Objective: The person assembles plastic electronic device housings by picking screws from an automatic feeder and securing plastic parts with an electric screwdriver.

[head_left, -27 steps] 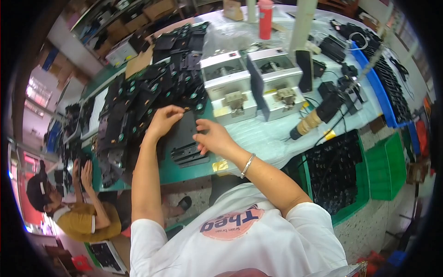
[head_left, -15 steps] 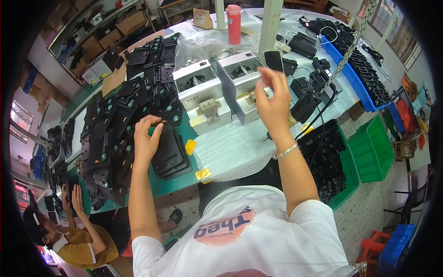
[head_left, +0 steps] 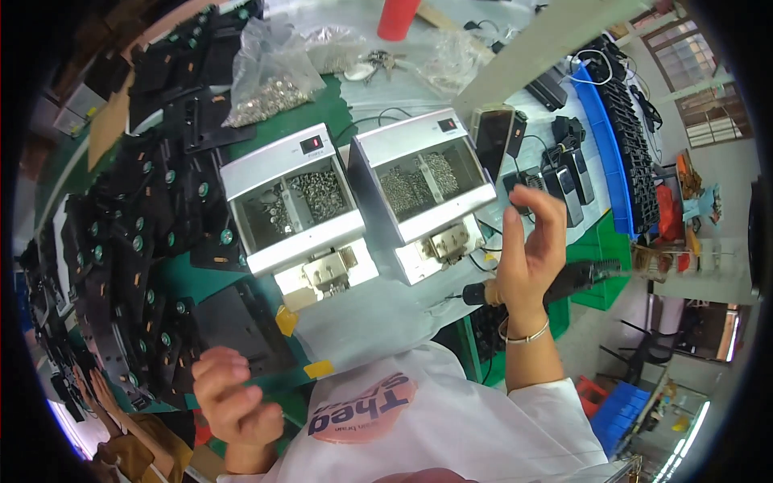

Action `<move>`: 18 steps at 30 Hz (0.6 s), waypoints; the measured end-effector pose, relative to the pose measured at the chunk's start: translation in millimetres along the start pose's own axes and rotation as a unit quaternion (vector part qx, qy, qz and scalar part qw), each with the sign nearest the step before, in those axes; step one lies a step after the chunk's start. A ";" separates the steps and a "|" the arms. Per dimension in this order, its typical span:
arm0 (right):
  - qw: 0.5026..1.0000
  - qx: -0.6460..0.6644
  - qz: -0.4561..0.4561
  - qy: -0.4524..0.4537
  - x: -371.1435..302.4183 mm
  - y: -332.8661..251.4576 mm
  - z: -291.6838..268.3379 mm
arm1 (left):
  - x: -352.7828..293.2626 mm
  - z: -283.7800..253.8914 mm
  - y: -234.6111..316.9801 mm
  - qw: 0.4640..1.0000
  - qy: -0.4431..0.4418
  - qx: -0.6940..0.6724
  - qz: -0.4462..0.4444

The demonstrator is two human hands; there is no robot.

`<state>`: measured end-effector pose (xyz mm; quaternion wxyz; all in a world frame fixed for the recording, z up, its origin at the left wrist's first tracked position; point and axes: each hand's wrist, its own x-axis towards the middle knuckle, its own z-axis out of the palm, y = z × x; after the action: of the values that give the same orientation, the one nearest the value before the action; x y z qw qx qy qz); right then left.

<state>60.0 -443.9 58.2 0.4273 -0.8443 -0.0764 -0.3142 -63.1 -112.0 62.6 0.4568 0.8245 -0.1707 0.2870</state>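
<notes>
My left hand is raised at the table's front edge, fingers loosely curled and apart, with nothing visible in them. Just beyond it lies a stack of flat black plates. My right hand is lifted to the right of the machines, thumb and bent fingers apart and no object between them. A black electric screwdriver lies across the view behind my right wrist, partly hidden by it. Two silver screw feeders, the left one and the right one, stand ahead with small screws in their open trays.
Black parts with green discs cover the left side. Behind the feeders are a bag of screws, keys and a red bottle. A pale post and a blue tray stand right. Another person's hands show lower left.
The view has tilted and come closer to the feeders. My left hand has drawn back from the black plates toward me. My right hand has moved away from the right feeder.
</notes>
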 end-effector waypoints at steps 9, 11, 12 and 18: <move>0.965 -0.171 0.061 -0.188 24.6 -13.2 -1.2 | 35.2 28.1 18.1 0.977 -0.057 -0.067 -0.195; 0.951 -0.194 0.046 -0.236 33.1 -23.4 -0.9 | 35.6 28.0 32.6 0.969 -0.046 -0.074 -0.230; 0.938 -0.198 0.017 -0.285 36.8 -23.8 0.3 | 35.8 28.3 38.3 0.966 -0.046 -0.072 -0.242; 0.901 -0.197 -0.037 -0.385 43.6 -22.6 0.3 | 44.5 39.4 51.5 0.944 -0.081 -0.073 -0.311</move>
<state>85.6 -435.6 99.3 0.1779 -0.9629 -0.2025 0.0114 -44.1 -173.4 107.9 0.5669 0.8214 0.0378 0.0498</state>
